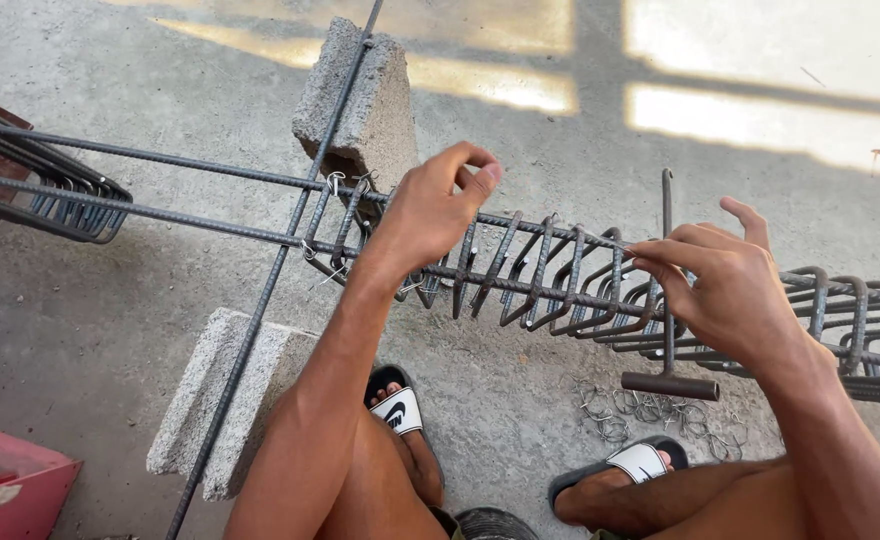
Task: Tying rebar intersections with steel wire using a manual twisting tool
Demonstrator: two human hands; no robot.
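Observation:
My left hand (438, 205) reaches over the long steel bars (190, 165), thumb and forefinger pinched together above a stirrup (463, 270); whether it grips anything I cannot tell. My right hand (717, 280) holds the shaft of a T-shaped metal hook tool (668, 300) that stands upright among the bunched stirrups (560, 285). Thin tie wire (335, 183) is twisted around two stirrups by the block.
Two grey concrete blocks (365, 100), (222, 395) carry a crossing bar (260, 300). More stirrups (70, 195) hang at the far left. Loose wire ties (645, 408) lie on the concrete floor by my sandalled feet (400, 410). A pink box (5, 485) sits lower left.

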